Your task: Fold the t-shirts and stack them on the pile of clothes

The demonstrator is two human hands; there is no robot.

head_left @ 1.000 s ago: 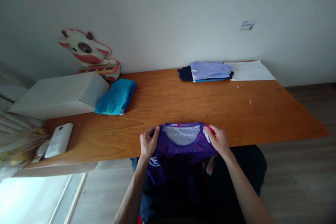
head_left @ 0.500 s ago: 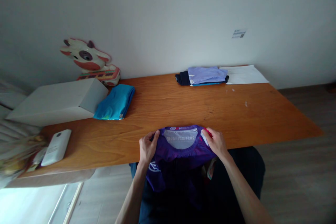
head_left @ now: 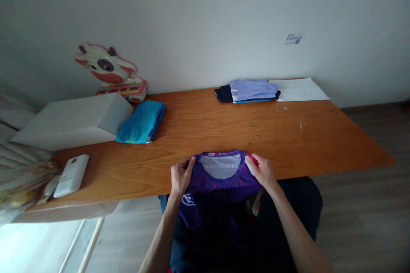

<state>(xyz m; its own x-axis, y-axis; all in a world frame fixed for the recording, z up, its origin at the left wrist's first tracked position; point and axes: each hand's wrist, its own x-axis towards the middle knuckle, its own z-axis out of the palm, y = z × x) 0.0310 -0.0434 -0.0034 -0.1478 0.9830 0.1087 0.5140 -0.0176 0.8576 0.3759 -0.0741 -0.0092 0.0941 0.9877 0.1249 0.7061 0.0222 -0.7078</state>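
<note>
Left hand (head_left: 181, 175) and right hand (head_left: 262, 170) both pinching purple shirt (head_left: 221, 179) collar at table (head_left: 205, 136) edge, white box (head_left: 73, 120) far left, contents hidden

Shirt (head_left: 221, 181): deep purple, with a pale grey lettered panel inside the collar, a small white logo low on one side, and a red edge at one shoulder.
Table (head_left: 208, 128): orange-brown, wood grain visible.
Folded cloth (head_left: 141, 122): turquoise.
Pile of clothes (head_left: 253, 90): pale lilac-blue on top, navy and a thin teal strip beneath.
Paper (head_left: 299, 89): white.
Box (head_left: 73, 121): off-white.
Toy cow (head_left: 107, 66): white with red patches.
Wall (head_left: 205, 21): plain pale grey.
</note>
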